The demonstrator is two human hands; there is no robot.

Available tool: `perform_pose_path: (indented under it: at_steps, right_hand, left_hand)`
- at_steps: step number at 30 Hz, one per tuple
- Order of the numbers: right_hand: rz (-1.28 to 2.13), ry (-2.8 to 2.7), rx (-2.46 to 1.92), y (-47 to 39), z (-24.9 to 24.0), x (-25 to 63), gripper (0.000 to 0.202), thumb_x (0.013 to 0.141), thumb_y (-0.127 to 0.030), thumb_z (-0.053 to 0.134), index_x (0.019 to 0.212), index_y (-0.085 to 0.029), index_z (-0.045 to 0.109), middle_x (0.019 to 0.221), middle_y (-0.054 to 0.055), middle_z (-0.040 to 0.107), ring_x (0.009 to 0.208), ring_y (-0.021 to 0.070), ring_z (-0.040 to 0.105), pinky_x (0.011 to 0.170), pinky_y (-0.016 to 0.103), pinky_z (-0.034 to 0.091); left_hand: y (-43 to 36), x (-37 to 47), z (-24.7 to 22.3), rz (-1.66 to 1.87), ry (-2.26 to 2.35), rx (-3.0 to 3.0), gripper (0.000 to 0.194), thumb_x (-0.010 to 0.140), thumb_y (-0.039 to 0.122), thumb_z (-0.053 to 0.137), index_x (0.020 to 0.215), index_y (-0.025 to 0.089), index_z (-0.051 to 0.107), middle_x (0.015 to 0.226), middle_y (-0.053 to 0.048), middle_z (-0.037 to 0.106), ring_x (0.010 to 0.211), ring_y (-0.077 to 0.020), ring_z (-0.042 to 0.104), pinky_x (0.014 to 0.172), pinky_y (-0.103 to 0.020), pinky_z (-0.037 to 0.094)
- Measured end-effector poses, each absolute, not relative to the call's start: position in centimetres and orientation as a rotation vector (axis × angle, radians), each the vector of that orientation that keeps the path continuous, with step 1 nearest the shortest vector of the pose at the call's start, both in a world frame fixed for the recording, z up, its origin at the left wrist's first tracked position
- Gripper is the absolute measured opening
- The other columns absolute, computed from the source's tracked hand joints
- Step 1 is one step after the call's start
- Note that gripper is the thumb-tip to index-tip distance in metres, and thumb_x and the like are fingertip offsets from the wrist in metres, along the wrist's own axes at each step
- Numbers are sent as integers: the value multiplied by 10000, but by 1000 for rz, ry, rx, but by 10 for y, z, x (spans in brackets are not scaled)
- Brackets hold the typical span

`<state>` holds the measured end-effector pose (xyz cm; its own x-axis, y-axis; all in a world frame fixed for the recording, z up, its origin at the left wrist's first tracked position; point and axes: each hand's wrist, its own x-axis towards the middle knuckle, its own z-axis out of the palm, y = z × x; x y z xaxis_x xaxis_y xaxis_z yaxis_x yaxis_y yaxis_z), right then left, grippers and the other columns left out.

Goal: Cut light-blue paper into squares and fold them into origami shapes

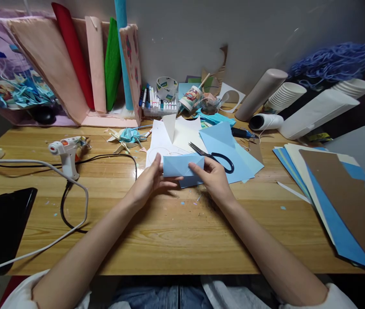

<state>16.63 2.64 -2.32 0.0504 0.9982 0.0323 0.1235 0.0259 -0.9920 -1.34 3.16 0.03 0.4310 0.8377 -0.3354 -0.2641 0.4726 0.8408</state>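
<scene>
A folded strip of light blue paper (178, 166) is held up between my two hands over the desk. My left hand (150, 178) grips its left end, thumb at the edge and fingers underneath. At the right end my right hand (214, 175) pinches it, with the thumb pressed on the front face. Black-handled scissors (223, 159) lie just behind, on sheets of light blue paper (230, 148). White sheets of paper (187, 133), one with a drawn curve, are spread behind the strip.
A white glue gun (68, 156) with cables stands at left, near a black tablet-like slab (7, 221). Coloured and brown sheets (343, 193) are stacked at right. Markers (166, 105), a tape roll (167, 89), paper cups (285, 95) and blue yarn (332, 64) line the back.
</scene>
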Motion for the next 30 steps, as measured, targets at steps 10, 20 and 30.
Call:
perform_pose_path:
  at_steps: [10, 20, 30]
  right_hand:
    - [1010, -1454, -1183, 24, -22, 162, 150, 762, -326, 624, 846, -208, 663, 995, 39, 599, 945, 175, 550, 847, 329, 438]
    - [720, -1754, -1161, 17, -14, 159, 98, 768, -192, 624, 810, -247, 694, 994, 41, 511, 1020, 175, 507, 905, 354, 405]
    - [531, -1904, -1215, 12, -15, 158, 335, 680, -71, 576, 957, -254, 621, 1069, 54, 437, 1065, 227, 474, 853, 390, 446]
  left_hand:
    - [29, -12, -6, 773, 1017, 893, 196, 811, 315, 542, 850, 128, 590, 708, -62, 701, 637, -167, 669, 558, -264, 546]
    - [27, -9, -9, 818, 951, 956, 335, 784, 459, 535, 880, 143, 592, 820, -60, 688, 717, -166, 663, 665, -275, 529]
    - [28, -10, -10, 862, 1077, 995, 262, 743, 408, 555, 689, 152, 578, 596, 18, 607, 568, -138, 589, 636, -276, 497]
